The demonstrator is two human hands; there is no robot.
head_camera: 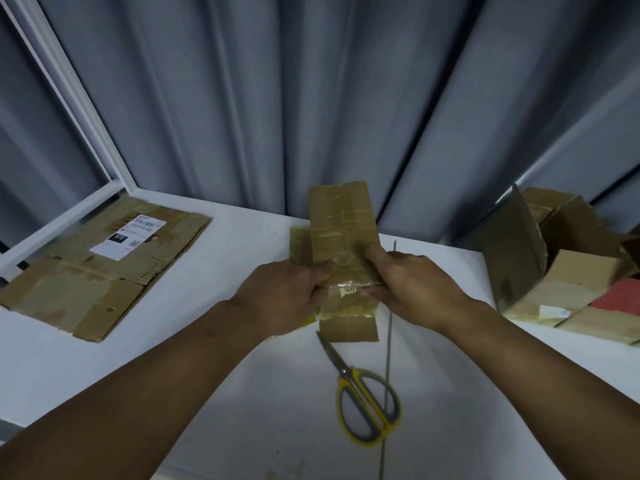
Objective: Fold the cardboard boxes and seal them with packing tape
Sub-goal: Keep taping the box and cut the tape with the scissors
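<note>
Gripping flat taped cardboard box (341, 237), both hands.

A makeshift packing spot: white table (214, 244) against grey curtains (311, 98), with flattened cardboard (86, 278), piled boxes (568, 271) and scissors (367, 400).

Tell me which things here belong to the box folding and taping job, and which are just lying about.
Job: small cardboard box, gripped by left hand and right hand; scissors, likely for tape; box pile, probably waiting.
Lying about: flat labelled cardboard, perhaps; grey curtain.
</note>
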